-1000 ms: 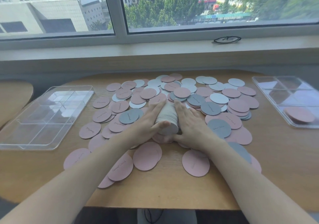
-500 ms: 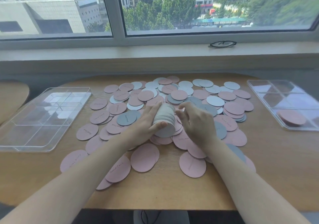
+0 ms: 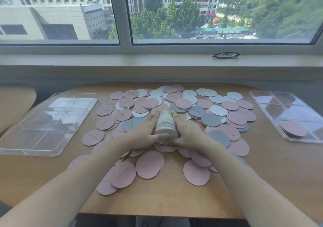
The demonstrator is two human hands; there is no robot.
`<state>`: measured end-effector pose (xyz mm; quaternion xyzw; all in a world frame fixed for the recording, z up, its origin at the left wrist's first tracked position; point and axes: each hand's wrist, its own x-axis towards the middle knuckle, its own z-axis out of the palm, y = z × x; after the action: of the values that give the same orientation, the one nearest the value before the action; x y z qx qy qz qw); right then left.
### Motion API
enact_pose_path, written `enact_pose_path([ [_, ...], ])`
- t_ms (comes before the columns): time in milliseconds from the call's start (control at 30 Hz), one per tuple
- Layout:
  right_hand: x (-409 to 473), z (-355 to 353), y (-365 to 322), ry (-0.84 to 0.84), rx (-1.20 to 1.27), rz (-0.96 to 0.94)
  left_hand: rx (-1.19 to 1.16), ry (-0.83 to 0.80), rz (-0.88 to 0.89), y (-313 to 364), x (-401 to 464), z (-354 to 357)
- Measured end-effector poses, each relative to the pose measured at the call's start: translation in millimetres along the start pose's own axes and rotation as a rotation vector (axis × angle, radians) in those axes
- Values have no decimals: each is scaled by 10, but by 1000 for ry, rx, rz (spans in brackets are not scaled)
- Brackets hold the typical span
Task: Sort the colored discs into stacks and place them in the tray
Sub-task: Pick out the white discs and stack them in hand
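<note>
Right hand [image 3: 187,132] back against stack [image 3: 165,124]

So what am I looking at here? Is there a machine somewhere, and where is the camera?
No machine: these are a person's two bare arms, filmed by a wide-angle camera worn on the head, looking forward and down. The wooden table is strewn with paper discs: pink discs, grey discs and white discs. The left hand and right hand grip a stack of white discs lying on its side between them. A clear divided tray sits on the left; another tray on the right holds pink discs in one compartment. Glasses lie on the windowsill.
</note>
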<state>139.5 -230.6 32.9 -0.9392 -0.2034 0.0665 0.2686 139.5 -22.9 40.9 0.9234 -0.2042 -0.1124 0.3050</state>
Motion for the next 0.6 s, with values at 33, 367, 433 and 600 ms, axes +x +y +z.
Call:
enact_pose_path([
  [33, -10, -3, 2, 8, 22, -10, 0, -5, 20, -14, -25, -39],
  [367, -238, -117, -429, 383, 348, -223, -297, 302, 177, 130, -474, -389],
  [433, -158, -65, -654, 440, 424, -274, -386, 344, 166, 156, -650, -537],
  [600, 261, 240, -1277, 441, 491, -371, -518, 490, 84, -137, -996, -843],
])
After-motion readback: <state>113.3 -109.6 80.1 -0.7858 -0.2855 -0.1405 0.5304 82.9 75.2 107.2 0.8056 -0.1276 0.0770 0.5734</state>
